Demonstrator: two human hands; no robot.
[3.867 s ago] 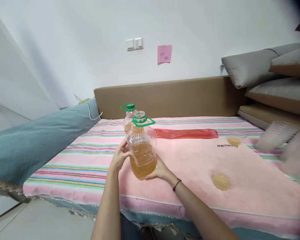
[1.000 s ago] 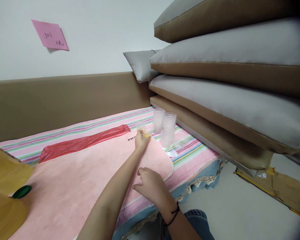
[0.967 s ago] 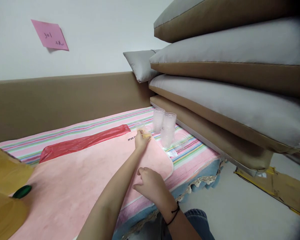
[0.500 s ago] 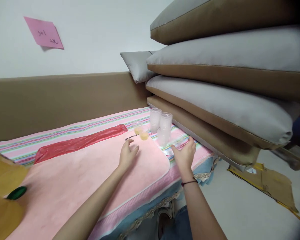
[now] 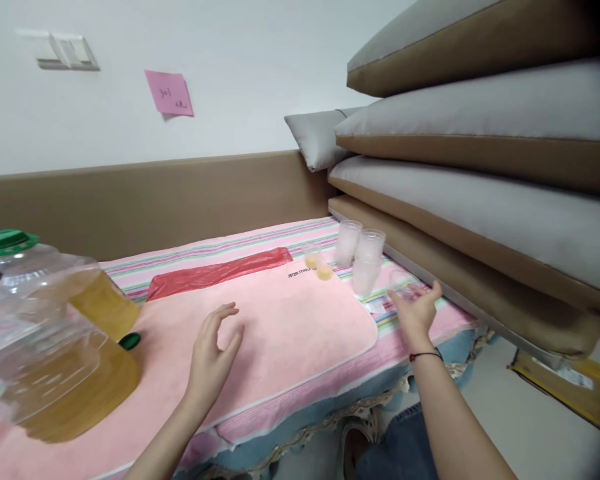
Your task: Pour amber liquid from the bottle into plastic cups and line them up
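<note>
My left hand (image 5: pixel 214 350) hovers above the pink mat (image 5: pixel 280 333), thumb and fingers apart, holding nothing. At the right, my right hand (image 5: pixel 416 312) is open beside a clear plastic item (image 5: pixel 404 285) on the striped cloth; whether it touches that item I cannot tell. Stacks of clear plastic cups (image 5: pixel 368 263) stand just left of it. Two small cups with yellow liquid (image 5: pixel 324 271) sit near the mat's far right corner. On the left are large clear jugs of yellow liquid (image 5: pixel 80 380), with a loose green cap (image 5: pixel 129 341) beside them.
A red plastic bag (image 5: pixel 220 272) lies flat along the mat's far edge. Large grey and brown cushions (image 5: pixel 470 173) are piled at the right, overhanging the cloth. A brown panel (image 5: pixel 180 197) runs along the back. Cardboard (image 5: pixel 570 387) lies on the floor at right.
The view has turned left, bringing more of the jugs into sight. My left hand has moved left across the mat, away from the small cups. My right hand stays beside the cup stacks.
</note>
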